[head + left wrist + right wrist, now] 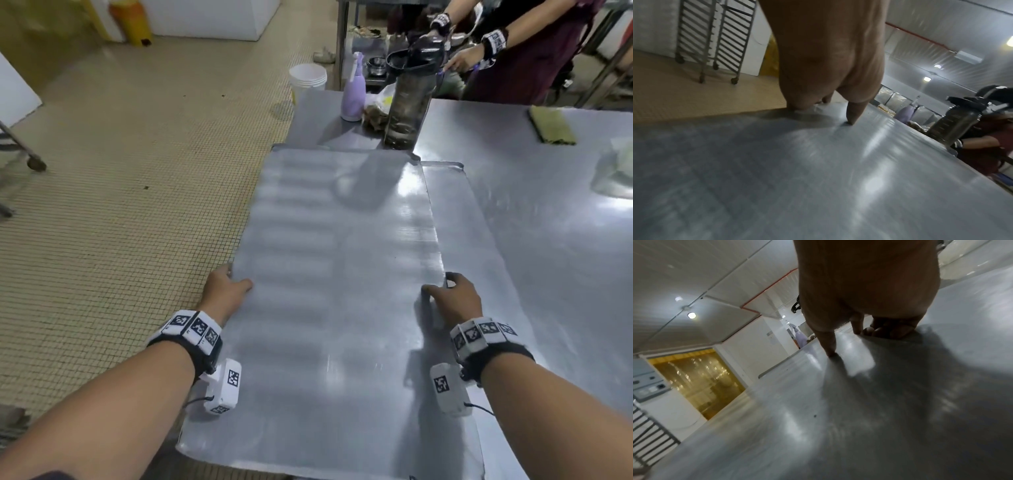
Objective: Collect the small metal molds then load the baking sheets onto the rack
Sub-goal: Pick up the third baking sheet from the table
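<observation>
A large flat metal baking sheet [335, 257] hangs partly over the table's left edge, blurred by motion. My left hand [224, 286] grips its left edge, thumb on top and fingers curled under; the left wrist view shows that thumb [854, 113] pressing the sheet [818, 170]. My right hand [452, 296] grips the right edge the same way, and the right wrist view shows the thumb [828, 344] on the sheet [859, 410] with fingers curled over the rim. A second baking sheet [479, 246] lies on the table beneath it, shifted right. No small molds are in view.
A dark water bottle [409, 102], a purple spray bottle [354, 92] and a rag stand just past the sheet's far end on the steel table [548, 205]. Another person [534, 51] stands at the far side. Two wheeled tray racks [715, 40] stand on the tiled floor to the left.
</observation>
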A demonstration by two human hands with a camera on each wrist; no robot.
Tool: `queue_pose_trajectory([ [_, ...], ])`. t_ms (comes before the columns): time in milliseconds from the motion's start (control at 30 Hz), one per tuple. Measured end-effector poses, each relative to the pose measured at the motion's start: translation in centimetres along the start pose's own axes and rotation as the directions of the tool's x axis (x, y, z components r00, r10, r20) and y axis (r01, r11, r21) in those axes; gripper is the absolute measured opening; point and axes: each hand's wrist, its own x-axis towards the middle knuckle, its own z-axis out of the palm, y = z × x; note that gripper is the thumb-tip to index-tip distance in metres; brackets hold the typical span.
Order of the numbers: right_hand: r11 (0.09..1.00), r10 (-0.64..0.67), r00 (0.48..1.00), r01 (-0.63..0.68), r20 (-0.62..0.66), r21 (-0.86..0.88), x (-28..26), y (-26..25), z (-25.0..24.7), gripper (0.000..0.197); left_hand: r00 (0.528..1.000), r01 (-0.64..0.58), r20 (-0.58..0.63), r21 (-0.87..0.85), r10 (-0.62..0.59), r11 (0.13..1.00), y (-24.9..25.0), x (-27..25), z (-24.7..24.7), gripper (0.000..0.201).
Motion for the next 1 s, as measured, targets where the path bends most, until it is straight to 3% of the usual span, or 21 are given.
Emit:
queue_pose_trajectory([
  [167, 1.0, 0.018, 1.0, -0.018, -0.019, -0.01, 1.8, 2.3, -3.9, 0.058, 0.999, -0.026, 0.044, 0.059, 0.023, 0.998, 2.6, -2.1, 3.1, 0.035],
  [333, 0.999, 0.041, 0.999, -0.041, -0.022, -0.019, 4.8, 6.1, -7.7, 0.067, 0.997, -0.025, 0.068, 0.068, 0.02, 0.997, 4.2, -4.6, 8.0, 0.026],
  [467, 0.998, -0.019, 1.0, 0.02, 0.011, -0.062, 6.8, 8.5, -10.3, 0.059, 0.999, 0.0, 0.041, 0.214, -0.009, 0.977, 3.9, -5.8, 11.0, 0.041],
  [533, 0.992, -0.066, 0.997, 0.071, 0.05, -0.105, 8.0, 9.2, -11.1, 0.047, 0.999, 0.03, 0.013, 0.299, -0.036, 0.954, 2.8, -5.3, 12.0, 0.054],
  [567, 0.986, -0.104, 0.992, 0.111, 0.065, -0.126, 8.4, 9.4, -11.5, 0.037, 0.999, 0.036, -0.001, 0.318, -0.038, 0.947, 3.3, -5.9, 12.3, 0.05],
  [667, 0.957, -0.216, 0.973, 0.228, 0.082, -0.178, 9.3, 10.0, -12.1, 0.021, 0.999, 0.028, -0.041, 0.309, -0.016, 0.951, 4.7, -8.3, 12.8, 0.02],
  [767, 0.943, -0.257, 0.961, 0.271, 0.1, -0.19, 9.8, 10.5, -12.5, 0.023, 0.994, 0.077, -0.104, 0.308, -0.047, 0.948, 4.3, -9.7, 12.8, 0.013],
  [900, 0.933, -0.283, 0.951, 0.303, 0.124, -0.195, 10.6, 11.1, -12.7, 0.027, 0.983, 0.139, -0.142, 0.198, -0.112, 0.97, 3.9, -10.1, 13.5, 0.033],
  [1000, 0.926, -0.301, 0.947, 0.318, 0.11, -0.203, 11.4, 11.4, -13.3, 0.028, 0.984, 0.131, -0.14, 0.145, -0.11, 0.981, 4.0, -10.3, 14.7, 0.034],
])
